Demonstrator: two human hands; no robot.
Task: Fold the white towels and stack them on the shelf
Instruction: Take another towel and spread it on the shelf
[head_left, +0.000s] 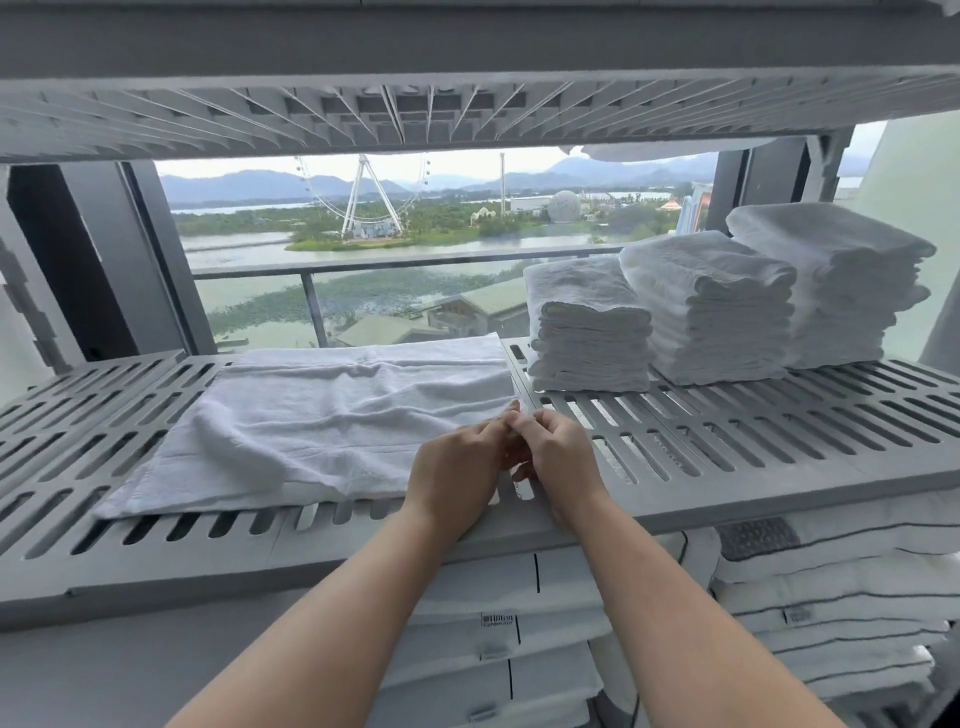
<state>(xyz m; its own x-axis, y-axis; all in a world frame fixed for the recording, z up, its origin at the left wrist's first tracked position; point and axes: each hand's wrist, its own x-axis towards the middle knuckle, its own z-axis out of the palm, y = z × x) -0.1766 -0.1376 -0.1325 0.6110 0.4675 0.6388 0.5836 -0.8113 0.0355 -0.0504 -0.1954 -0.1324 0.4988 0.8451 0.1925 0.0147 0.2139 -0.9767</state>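
Currently mid-fold on the white towel, spread rumpled on the shelf left of three folded stacks. Working its right edge with left hand and right hand together, fingers curled; cannot tell whether pinching cloth. Next probably needs a firm pinch there, then carrying that edge leftward.

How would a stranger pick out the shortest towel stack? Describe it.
Start at the grey slatted shelf before the window. Three stacks of folded white towels stand on its right half. The shortest stack is the leftmost and lowest of them, nearest the spread-out towel.
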